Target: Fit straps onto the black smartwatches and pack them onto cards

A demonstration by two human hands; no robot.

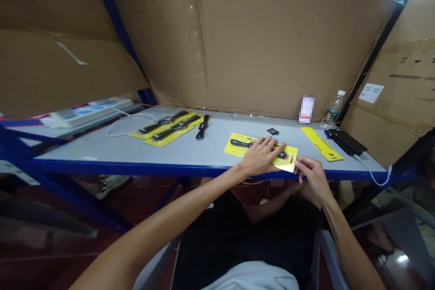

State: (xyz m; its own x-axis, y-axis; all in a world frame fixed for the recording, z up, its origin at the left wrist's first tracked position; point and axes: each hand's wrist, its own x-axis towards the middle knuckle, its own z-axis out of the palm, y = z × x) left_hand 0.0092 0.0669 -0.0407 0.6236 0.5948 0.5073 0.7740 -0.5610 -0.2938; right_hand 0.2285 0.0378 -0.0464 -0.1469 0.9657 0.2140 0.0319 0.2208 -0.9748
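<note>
A yellow card package (234, 148) with a black tool on it lies near the front edge of the grey table. My left hand (261, 156) rests over its middle, fingers bent across the card and covering part of the tool. At the card's right end, my right hand (311, 171) pinches the corner beside the hanging hole. A small black square piece (272, 131) lies just behind the card. Left of it is a loose black tool (202, 128).
Two more yellow packages (170, 129) with black tools lie at the left by a white cable. At the right are a flat yellow card (321, 144), a black pouch (350, 141), a bottle (332, 111) and an upright phone (306, 109). Cardboard walls (251, 45) enclose the table.
</note>
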